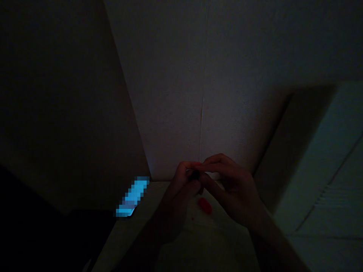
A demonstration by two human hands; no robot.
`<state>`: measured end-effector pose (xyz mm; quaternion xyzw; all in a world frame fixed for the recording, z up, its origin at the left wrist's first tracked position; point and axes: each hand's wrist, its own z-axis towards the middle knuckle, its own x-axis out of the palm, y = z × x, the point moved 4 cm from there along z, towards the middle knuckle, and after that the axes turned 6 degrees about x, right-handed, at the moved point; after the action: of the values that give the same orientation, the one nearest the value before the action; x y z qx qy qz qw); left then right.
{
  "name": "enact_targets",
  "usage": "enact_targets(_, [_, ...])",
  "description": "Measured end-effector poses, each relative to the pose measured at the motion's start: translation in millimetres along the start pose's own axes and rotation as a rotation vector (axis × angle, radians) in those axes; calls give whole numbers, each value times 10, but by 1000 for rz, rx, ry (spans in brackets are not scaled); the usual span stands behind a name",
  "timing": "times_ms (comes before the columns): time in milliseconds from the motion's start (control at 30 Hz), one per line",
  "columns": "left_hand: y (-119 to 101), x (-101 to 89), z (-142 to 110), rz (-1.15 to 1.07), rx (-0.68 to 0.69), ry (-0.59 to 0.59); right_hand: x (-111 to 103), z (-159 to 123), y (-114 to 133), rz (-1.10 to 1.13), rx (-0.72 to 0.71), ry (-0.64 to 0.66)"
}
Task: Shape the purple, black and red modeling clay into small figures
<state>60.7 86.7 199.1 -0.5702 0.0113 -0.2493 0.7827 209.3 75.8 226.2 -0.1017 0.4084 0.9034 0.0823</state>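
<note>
In near darkness, a person's two bare hands meet just beyond and above a red piece (205,206) that lies on a pale tabletop (218,245). The forearms rise on either side of the red piece, the left forearm (151,234) to its left and the right forearm (273,236) to its right. A tiny red speck (193,218) sits near the red piece, to its left and slightly closer to the camera.

Above and past the red piece, the left hand (181,190) curls nearly closed, thumb and forefinger pinched about a small dark item (194,174); the gloom hides what it is. The right hand (239,185), bent at the knuckles, brings its thumb and forefinger to the same spot, only slightly parted; whether they too grip the item cannot be told. A red tinge shows where the fingertips meet, its source unclear.

Well to the left of the red piece, a blue-lit screen (133,196), its display pixelated, lies slanted at the tabletop's edge. To the right of the red piece stands a pale panel (326,170) with a dark band. Beyond the red piece rises a grey wall (170,94), split by a thin vertical seam (202,109).
</note>
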Motion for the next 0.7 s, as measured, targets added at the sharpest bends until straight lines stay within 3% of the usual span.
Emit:
enact_targets(133, [-71, 13, 9, 186, 52, 14, -85, 14, -1, -20, -5, -77])
enact_targets(367, [-166, 7, 47, 387, 195, -64, -107, 6, -18, 136, 192, -69])
enact_targets(567, [-204, 3, 9, 484, 286, -24, -121, -14, 54, 118, 24, -163])
enact_targets(700, [-173, -4, -1, 483, 278, -30, -68, -44, 120, -65, -161, -205])
